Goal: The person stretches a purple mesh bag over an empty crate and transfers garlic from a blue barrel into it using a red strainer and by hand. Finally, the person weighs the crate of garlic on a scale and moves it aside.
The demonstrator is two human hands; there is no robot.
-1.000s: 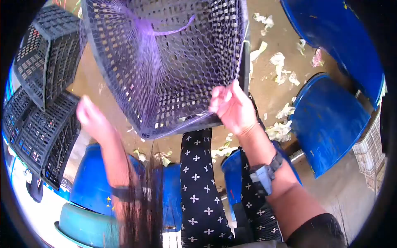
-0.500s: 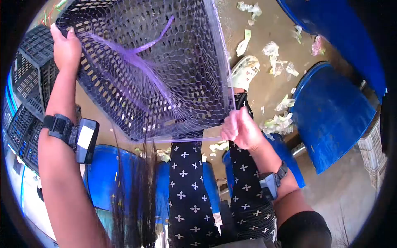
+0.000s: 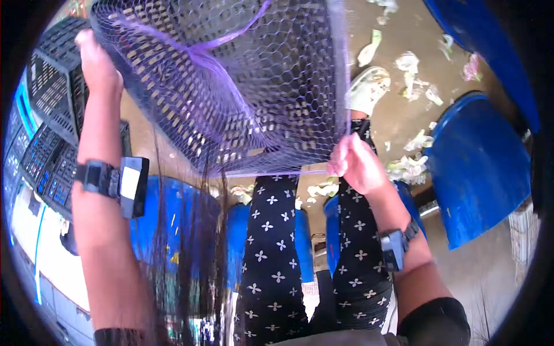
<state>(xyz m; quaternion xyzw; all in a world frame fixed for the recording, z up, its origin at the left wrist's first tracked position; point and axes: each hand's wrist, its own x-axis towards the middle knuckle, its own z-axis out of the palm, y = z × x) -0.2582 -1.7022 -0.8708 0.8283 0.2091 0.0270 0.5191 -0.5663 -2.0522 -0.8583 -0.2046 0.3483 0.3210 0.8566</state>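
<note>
A black slotted plastic crate is tilted in front of me above my legs. Purple mesh net stretches across its opening and gathers into a bunched strand that ends in a loose tail. At the crate's left side, my left hand is closed at the net's edge, its fingertips blurred and partly turned away. My right hand is closed in a pinch on the net's edge by the lower right corner. Long strands of dark hair hang in front of the view.
Blue plastic chairs stand at the right, with more blue plastic below the crate. Black crates are stacked at the left. Pale leaf scraps litter the wet floor. A white shoe shows beside the crate.
The whole view has shifted, so the surroundings appear farther right and higher. My left hand now sits lower along the crate's side, its thumb no longer over the net. My right hand keeps its pinch.
</note>
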